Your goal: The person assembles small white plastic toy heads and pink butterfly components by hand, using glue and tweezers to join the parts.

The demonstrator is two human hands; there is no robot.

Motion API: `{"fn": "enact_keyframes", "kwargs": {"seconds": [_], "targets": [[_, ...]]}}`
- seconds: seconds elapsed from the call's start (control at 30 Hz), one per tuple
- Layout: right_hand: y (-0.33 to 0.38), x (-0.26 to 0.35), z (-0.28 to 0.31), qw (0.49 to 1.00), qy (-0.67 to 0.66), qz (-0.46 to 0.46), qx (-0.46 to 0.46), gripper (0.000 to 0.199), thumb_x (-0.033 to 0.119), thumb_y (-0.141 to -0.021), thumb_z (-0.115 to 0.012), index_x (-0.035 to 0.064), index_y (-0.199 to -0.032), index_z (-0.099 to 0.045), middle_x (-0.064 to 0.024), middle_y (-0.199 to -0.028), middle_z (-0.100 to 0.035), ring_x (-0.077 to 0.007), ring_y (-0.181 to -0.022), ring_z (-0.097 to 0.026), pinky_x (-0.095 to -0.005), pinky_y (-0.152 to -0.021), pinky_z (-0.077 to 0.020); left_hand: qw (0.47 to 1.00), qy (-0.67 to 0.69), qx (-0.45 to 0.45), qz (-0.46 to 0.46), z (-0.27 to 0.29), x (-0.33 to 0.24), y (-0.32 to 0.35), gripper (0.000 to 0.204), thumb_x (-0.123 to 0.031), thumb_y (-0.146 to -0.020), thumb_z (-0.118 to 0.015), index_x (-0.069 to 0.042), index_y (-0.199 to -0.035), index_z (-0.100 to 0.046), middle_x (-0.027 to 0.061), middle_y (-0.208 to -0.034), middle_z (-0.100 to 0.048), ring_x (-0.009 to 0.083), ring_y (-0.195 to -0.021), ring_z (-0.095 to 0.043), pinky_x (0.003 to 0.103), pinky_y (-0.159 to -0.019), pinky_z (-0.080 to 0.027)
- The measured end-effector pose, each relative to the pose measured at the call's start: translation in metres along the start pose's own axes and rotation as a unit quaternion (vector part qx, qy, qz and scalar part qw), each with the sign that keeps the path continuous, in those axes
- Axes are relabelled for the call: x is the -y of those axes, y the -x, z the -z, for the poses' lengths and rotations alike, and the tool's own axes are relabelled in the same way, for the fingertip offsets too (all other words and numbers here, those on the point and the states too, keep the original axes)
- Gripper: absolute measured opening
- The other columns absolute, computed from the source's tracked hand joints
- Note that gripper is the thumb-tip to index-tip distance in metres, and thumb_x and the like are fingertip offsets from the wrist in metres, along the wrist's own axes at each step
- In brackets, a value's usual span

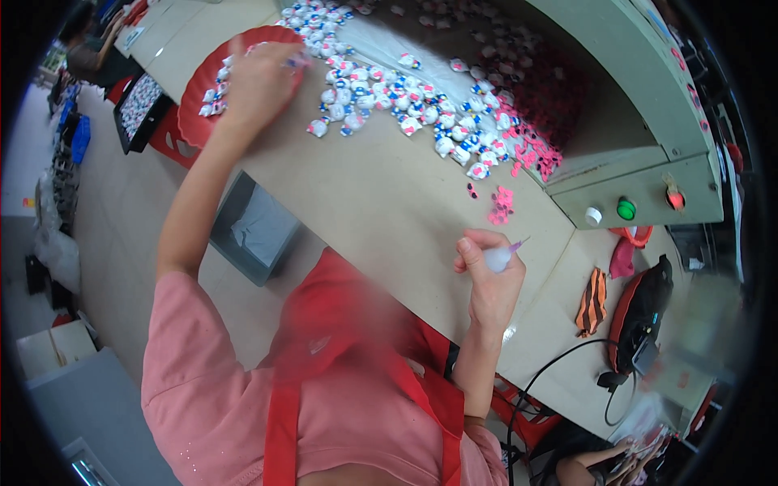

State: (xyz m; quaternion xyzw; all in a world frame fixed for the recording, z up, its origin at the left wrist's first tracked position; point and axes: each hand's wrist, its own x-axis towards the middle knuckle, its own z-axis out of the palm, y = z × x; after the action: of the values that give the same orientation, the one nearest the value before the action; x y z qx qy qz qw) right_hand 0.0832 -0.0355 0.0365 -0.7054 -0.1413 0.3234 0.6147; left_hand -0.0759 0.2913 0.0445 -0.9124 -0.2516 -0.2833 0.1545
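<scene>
My left hand [263, 85], blurred by motion, reaches over the round red scalloped tray [192, 93]. A small white figurine [298, 60], also blurred, shows at its fingertips. Several figurines lie in the tray. To the right, many white figurines [381, 89] with blue and pink details spread across the table and into the machine opening. My right hand [489, 271] is closed around a small translucent squeeze bottle [498, 258], its purple-based needle tip pointing up and right. Just beyond it lies a little heap of bright pink pieces [502, 206], with a dark-and-pink piece [472, 191] beside it.
A grey-green machine housing [632, 182] with a green button stands at the right back, more pink pieces inside. Below the table's left edge sits a grey bin [258, 227]. A black pouch [640, 312] and cable lie at right. Other people work at far left and lower right.
</scene>
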Motion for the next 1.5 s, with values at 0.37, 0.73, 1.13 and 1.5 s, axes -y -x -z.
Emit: {"fn": "enact_keyframes", "kwargs": {"seconds": [0.37, 0.73, 1.13, 1.5], "targets": [[-0.016, -0.032, 0.027, 0.816, -0.443, 0.031, 0.37, 0.023, 0.005, -0.064, -0.074, 0.0066, -0.066, -0.051, -0.0071, -0.068, -0.055, -0.0169, -0.056, -0.053, -0.0276, -0.051, -0.042, 0.708, 0.7, 0.081, 0.049, 0.089, -0.218, 0.032, 0.021, 0.001, -0.066, -0.071, -0.003, -0.085, -0.062, 0.0082, -0.083, -0.055, 0.0166, -0.074, -0.056, 0.027, -0.066, -0.046], [-0.016, -0.042, 0.028, 0.842, -0.404, 0.042, 0.356, 0.031, 0.018, -0.063, -0.078, 0.0088, -0.06, -0.048, -0.0048, -0.065, -0.055, -0.0175, -0.062, -0.055, -0.0319, -0.054, -0.0439, 0.642, 0.761, 0.092, 0.027, 0.085, -0.248, 0.036, 0.013, 0.005, -0.071, -0.067, 0.0, -0.081, -0.061, 0.0047, -0.082, -0.054, 0.0108, -0.066, -0.056, 0.023, -0.055, -0.047], [-0.013, -0.042, 0.029, 0.867, -0.38, 0.003, 0.322, 0.022, 0.01, -0.064, -0.075, 0.0038, -0.067, -0.054, -0.0063, -0.064, -0.054, -0.0134, -0.055, -0.051, -0.0255, -0.047, -0.0397, 0.669, 0.734, 0.114, 0.021, 0.09, -0.243, 0.041, 0.012, 0.004, -0.072, -0.067, 0.0, -0.081, -0.06, 0.0057, -0.084, -0.054, 0.0118, -0.07, -0.058, 0.022, -0.054, -0.045], [-0.013, -0.038, 0.027, 0.858, -0.383, -0.025, 0.341, 0.023, 0.008, -0.063, -0.072, -0.0029, -0.074, -0.055, -0.0101, -0.06, -0.053, -0.0145, -0.044, -0.051, -0.0228, -0.036, -0.0354, 0.663, 0.735, 0.131, 0.053, 0.09, -0.243, 0.041, 0.009, -0.006, -0.073, -0.064, -0.004, -0.078, -0.057, 0.0061, -0.078, -0.053, 0.0211, -0.068, -0.055, 0.03, -0.06, -0.045]]}}
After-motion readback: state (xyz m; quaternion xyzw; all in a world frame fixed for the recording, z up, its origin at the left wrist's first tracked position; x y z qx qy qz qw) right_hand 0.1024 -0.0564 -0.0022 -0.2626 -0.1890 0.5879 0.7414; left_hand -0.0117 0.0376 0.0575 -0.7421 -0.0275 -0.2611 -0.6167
